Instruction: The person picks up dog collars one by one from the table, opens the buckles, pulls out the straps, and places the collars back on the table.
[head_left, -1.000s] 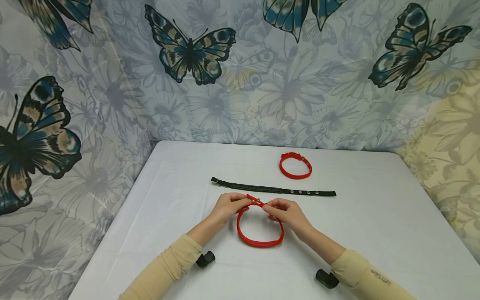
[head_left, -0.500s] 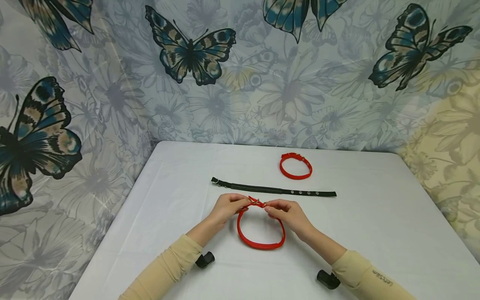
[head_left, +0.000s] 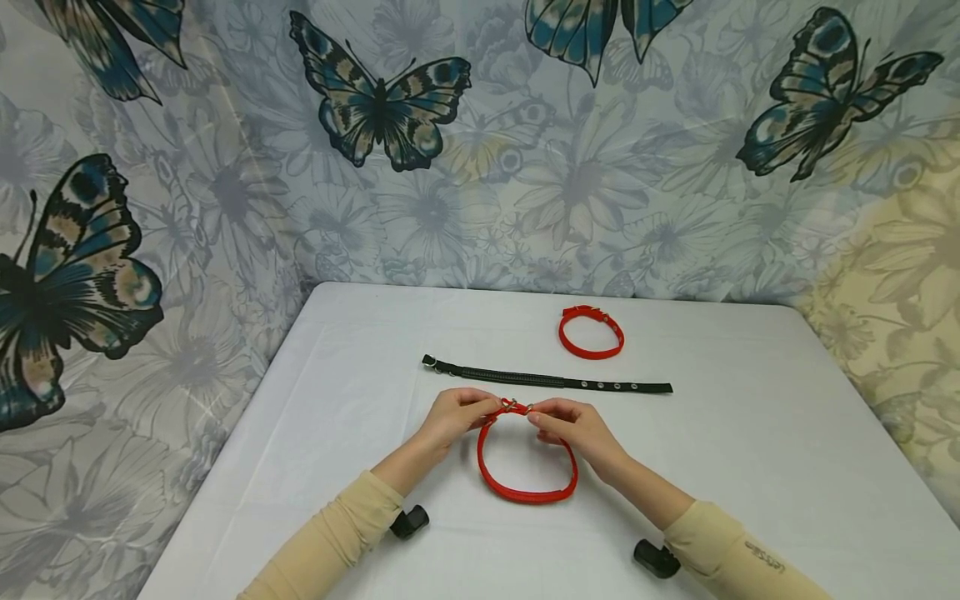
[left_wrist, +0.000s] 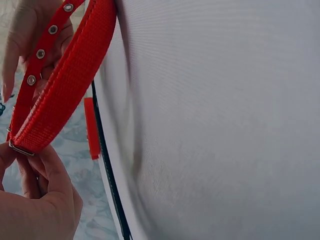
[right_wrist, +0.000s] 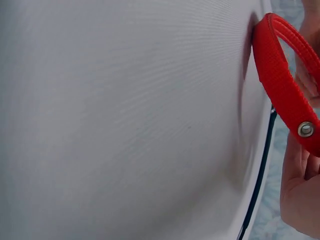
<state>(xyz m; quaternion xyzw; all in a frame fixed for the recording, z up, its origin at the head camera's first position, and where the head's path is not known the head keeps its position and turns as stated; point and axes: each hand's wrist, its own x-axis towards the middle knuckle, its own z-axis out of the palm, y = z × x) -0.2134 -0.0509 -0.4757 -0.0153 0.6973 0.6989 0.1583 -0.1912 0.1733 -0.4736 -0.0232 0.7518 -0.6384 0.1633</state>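
A red pet collar (head_left: 528,497), bent into a loop, is between both hands near the middle of the table. My left hand (head_left: 457,419) pinches it at the metal buckle (left_wrist: 21,148), which shows by the fingertips in the left wrist view. On the other side of the buckle, my right hand (head_left: 576,427) pinches the strap between thumb and fingers. Metal-rimmed holes line the thin part of the strap in the left wrist view, and one eyelet (right_wrist: 306,129) shows in the right wrist view. Fingers partly hide the strap's end at the buckle.
Just beyond the hands a black collar (head_left: 510,377) lies stretched out flat. Behind it sits another red collar (head_left: 590,354), fastened in a ring. Black wrist devices (head_left: 410,522) hang by the sleeves over the white table (head_left: 750,433). A butterfly-print cloth stands behind the table.
The strap tip that stuck up past the left fingers has drawn down toward the buckle. The loop has grown slightly wider, its lower part moving right and nearer. Both hands stay nearly in place.
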